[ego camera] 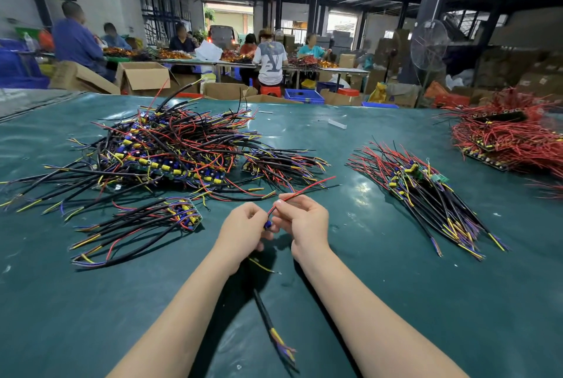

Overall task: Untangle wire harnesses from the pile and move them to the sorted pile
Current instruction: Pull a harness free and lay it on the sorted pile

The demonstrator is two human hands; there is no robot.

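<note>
Head view, surface: A dark green table cover (380,286) is seen in a workshop hall, with other workers seated at benches behind.
Head view, tangled pile (170,146): It is heaped to the far left of the hands.
Head view, sorted pile (426,194): It is laid to the right, well apart from the hands, with its wires roughly parallel.
Head view, harness (300,192): It is held at table centre. Its long axis runs from the black tail between the forearms up to the red lead at far right.
Head view, left hand (243,231): The fingers are curled round the harness at its blue component.
Head view, right hand (304,219): The thumb and forefinger are pinched on the red lead.
Head view, governing relation: The sorted pile is judged nearer the right hand, so a rightward carry is indicated.
</note>
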